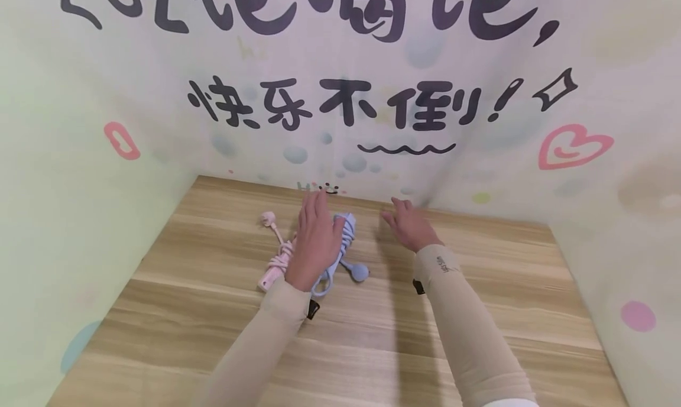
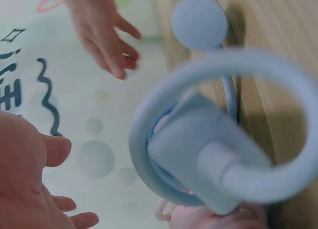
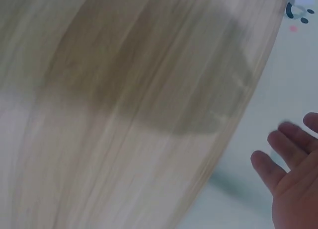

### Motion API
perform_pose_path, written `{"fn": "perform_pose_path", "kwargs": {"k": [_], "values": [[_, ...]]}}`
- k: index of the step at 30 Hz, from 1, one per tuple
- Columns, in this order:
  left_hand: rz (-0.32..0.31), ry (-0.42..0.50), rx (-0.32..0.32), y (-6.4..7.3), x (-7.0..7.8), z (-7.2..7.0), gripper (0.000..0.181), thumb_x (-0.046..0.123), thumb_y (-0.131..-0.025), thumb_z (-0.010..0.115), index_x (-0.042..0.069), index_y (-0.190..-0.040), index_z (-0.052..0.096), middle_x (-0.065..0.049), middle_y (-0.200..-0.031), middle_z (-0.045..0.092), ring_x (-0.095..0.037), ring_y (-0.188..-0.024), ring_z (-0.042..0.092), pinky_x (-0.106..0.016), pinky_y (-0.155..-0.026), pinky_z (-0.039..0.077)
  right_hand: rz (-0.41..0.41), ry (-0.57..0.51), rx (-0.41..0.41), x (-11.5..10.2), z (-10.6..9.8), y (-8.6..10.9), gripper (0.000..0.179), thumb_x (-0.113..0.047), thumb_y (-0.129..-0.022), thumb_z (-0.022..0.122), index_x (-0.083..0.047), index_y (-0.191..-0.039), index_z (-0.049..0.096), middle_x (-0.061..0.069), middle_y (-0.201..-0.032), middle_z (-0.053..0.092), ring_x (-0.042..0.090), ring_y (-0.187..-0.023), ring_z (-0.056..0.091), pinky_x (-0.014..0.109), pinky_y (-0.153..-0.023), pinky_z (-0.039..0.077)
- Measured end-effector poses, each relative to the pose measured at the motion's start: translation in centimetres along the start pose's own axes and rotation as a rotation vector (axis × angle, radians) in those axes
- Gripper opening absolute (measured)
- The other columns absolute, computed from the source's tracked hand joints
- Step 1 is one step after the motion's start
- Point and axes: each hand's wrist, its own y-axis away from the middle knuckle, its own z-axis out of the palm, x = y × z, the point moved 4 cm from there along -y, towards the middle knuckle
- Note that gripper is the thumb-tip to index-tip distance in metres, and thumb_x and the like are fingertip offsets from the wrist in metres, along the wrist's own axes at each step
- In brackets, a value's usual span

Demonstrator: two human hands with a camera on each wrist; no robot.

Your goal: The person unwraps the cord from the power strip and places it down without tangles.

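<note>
My left hand (image 1: 318, 235) is stretched out above two power strips, fingers straight, and hides parts of both. On its right lies a blue power strip (image 1: 348, 228) with its cord wound round it and a round blue plug (image 1: 360, 272) at the side. To the left is a pink power strip (image 1: 272, 275), also wrapped in its cord, its plug (image 1: 268, 219) pointing to the back. In the left wrist view, a blue cord loop (image 2: 141, 134) looms large, apart from the left palm (image 2: 22, 174). My right hand (image 1: 412, 226) hovers empty near the back wall, fingers loosely spread.
The wood-grain table (image 1: 511, 288) runs back to a printed cloth wall (image 1: 298, 111) with black lettering. Cloth sides also close in the table at left (image 1: 58, 206) and right (image 1: 638, 247). The right arm casts a long shadow on the tabletop.
</note>
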Motion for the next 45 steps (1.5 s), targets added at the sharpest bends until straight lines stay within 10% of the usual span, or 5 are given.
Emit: {"fn": "perform_pose_path", "kwargs": {"k": [7,19,29,45], "values": [[-0.083,0.029,0.096,3.0,-0.7,-0.4,0.065,0.028,-0.103,0.059,0.004,-0.156,0.030,-0.024,-0.146,0.040,-0.042,-0.130,0.040,-0.054,-0.106,0.043,-0.077,-0.024,-0.015,-1.7,1.5,-1.0,0.052,-0.035,-0.111,0.039,-0.001,-0.151,0.042,0.020,-0.148,0.053,0.038,-0.140,0.050,0.053,-0.119,0.039],[-0.230,0.120,0.149,7.5,-2.0,0.7,0.048,0.024,-0.100,0.064,-0.004,-0.136,0.050,-0.023,-0.125,0.052,-0.037,-0.117,0.052,-0.050,-0.099,0.047,-0.134,-0.096,-0.035,-4.3,3.3,-1.7,0.045,-0.022,-0.111,0.038,0.000,-0.151,0.042,0.021,-0.150,0.052,0.038,-0.143,0.047,0.051,-0.122,0.036],[-0.243,0.088,0.201,8.8,-2.2,1.8,0.040,0.023,-0.102,0.062,-0.006,-0.128,0.054,-0.023,-0.118,0.057,-0.036,-0.109,0.057,-0.049,-0.092,0.051,-0.185,-0.209,-0.031,-5.5,4.2,-1.9,0.046,-0.020,-0.111,0.038,0.003,-0.151,0.041,0.024,-0.148,0.054,0.040,-0.141,0.049,0.052,-0.121,0.037],[-0.387,0.257,0.095,10.2,-4.0,3.1,0.047,0.026,-0.102,0.057,-0.004,-0.138,0.053,-0.021,-0.126,0.065,-0.033,-0.112,0.065,-0.051,-0.095,0.055,-0.214,-0.259,-0.044,-5.4,5.2,-2.4,0.043,-0.014,-0.110,0.039,0.005,-0.149,0.044,0.026,-0.146,0.054,0.040,-0.139,0.051,0.052,-0.120,0.038]]}}
